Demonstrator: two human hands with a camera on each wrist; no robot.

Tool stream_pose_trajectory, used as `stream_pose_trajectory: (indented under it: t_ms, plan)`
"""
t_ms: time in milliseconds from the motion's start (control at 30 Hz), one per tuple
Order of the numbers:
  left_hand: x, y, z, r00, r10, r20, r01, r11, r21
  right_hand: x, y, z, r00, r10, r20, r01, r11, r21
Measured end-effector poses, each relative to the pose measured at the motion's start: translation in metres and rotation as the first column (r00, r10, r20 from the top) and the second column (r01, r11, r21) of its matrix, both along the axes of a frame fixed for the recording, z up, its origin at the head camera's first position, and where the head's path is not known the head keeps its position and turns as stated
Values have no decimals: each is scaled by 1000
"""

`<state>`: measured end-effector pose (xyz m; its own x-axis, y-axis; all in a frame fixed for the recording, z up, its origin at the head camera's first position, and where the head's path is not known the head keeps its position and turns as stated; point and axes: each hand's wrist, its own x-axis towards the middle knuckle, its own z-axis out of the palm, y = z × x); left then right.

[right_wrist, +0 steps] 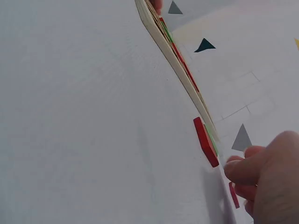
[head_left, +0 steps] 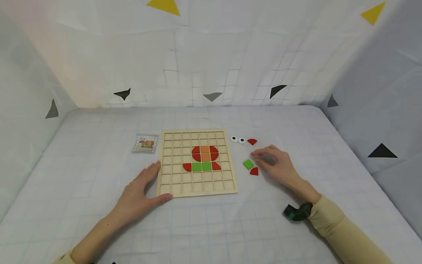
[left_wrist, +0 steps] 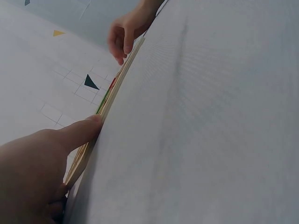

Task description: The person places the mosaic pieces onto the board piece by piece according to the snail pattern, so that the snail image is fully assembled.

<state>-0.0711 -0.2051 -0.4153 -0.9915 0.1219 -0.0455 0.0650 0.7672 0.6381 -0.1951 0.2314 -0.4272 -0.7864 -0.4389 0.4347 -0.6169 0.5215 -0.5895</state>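
My left hand (head_left: 133,198) rests at the near left corner of a wooden grid board (head_left: 177,189). Its thumb lies along the front edge and its fingers touch the left edge. On the board, red quarter-round pieces (head_left: 196,153) flank orange squares (head_left: 205,153), above a row of green squares (head_left: 196,167) with red ends. My right hand (head_left: 280,167) hovers right of the board, thumb and forefinger apart with nothing between them. Close to its fingertips lie a loose green square tile (head_left: 248,164) and a red quarter-round tile (head_left: 254,171).
Two round eye pieces (head_left: 234,139) and another red tile (head_left: 252,141) lie beyond the right hand. A small picture card (head_left: 145,143) with a coloured pattern sits left of the board. White cloth walls (head_left: 211,55) stand behind and at both sides of the table.
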Motion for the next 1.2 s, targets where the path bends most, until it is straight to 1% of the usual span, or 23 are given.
stream_pose_trajectory:
  t_ms: [167,267,433,600,667,733,933,1100,1200]
  plan:
    - [0,0,0,1000,-1,-13,1,1000,-6,-2,1,-4,995,97,33,-96,995,-30]
    - [0,0,1,1000,-2,-9,2,1000,-3,-2,0,-4,991,123,48,-121,992,-40]
    - [-1,0,0,1000,-1,-6,1,1000,-2,3,-5,0,992,114,59,-112,993,-34]
    - [-1,0,0,1000,-2,-4,2,1000,-2,13,-13,17,992,102,72,-100,995,-27]
    - [-1,0,0,1000,-3,-3,3,1000,-1,16,-14,21,992,101,72,-100,995,-27]
    - [-1,0,0,1000,-4,-2,4,1000,-1,16,-13,18,992,101,73,-99,995,-30]
    - [-1,0,0,1000,-6,-1,6,1000,-3,6,-5,0,994,88,63,-87,996,-21]
    - [-1,0,1,1000,-2,2,2,1000,-1,4,-2,-3,993,90,80,-89,996,-18]
    - [0,0,1,1000,0,6,0,1000,3,3,-1,-3,992,97,75,-96,995,-8]
